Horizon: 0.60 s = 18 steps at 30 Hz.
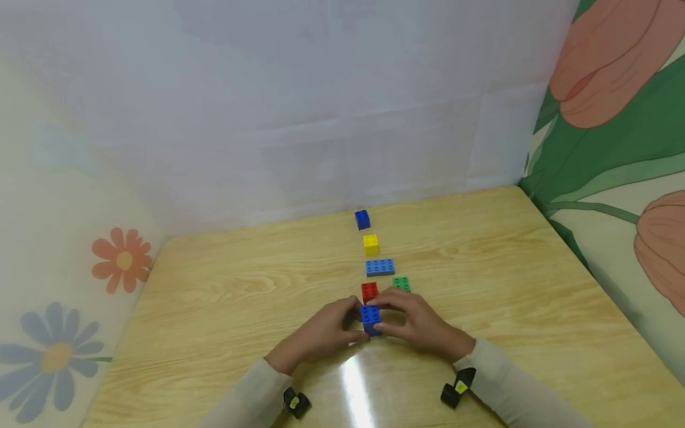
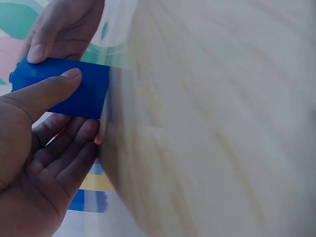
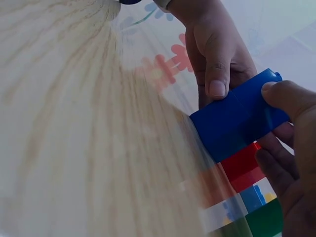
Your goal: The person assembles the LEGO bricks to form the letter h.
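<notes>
Two dark blue toy bricks (image 1: pixel 371 324), one on top of the other, stand upright on the table between both hands. My left hand (image 1: pixel 329 330) holds the lower part from the left, its thumb (image 2: pixel 54 91) on the near face and its fingers behind. From the right, my right hand (image 1: pixel 420 321) pinches the upper part, thumb (image 3: pixel 289 96) near the studded end. A seam crosses the blue side in the right wrist view. Just behind stands a red brick (image 1: pixel 369 290), and a green brick (image 1: pixel 401 284) is partly hidden by the right hand.
Farther back on the wooden table (image 1: pixel 241 297) lie a lighter blue long brick (image 1: pixel 380 267), a yellow brick (image 1: pixel 371 244) and another dark blue brick (image 1: pixel 362 219). A white cloth (image 1: pixel 321 119) hangs along the back edge. Flowered panels (image 1: pixel 615 148) flank both sides.
</notes>
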Motion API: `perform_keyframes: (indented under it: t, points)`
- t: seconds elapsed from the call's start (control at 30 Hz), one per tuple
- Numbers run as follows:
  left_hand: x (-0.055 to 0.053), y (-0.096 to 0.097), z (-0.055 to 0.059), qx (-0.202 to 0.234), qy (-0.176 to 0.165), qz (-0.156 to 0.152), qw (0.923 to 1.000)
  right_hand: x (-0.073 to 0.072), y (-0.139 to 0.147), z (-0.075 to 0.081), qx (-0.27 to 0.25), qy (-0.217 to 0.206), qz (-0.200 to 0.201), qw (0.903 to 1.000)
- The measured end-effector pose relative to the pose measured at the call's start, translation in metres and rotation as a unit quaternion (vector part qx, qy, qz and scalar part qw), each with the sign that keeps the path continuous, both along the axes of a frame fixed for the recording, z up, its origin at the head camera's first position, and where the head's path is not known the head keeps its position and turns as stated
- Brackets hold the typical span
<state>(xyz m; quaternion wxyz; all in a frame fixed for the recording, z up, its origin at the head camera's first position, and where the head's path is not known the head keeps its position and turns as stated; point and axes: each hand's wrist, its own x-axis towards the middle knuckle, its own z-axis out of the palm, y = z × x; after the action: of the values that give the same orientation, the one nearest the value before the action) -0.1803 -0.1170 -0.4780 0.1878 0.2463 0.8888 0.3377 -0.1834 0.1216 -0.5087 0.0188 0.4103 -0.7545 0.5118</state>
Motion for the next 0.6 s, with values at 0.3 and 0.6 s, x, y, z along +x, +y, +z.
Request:
perform_keyframes:
  t: [0.3,0.6]
  points:
    - [-0.0049,-0.0017,-0.0011,0.000,0.013,-0.021,0.9997,-0.0008,-0.0014,-0.0011,-0.002,0.019,-0.002,0.9998]
    - [-0.0067,-0.0013,0.0004,0.001,0.020,-0.030,0.9994,-0.0018,-0.0007,0.0001,-0.005,0.020,-0.002,0.9998]
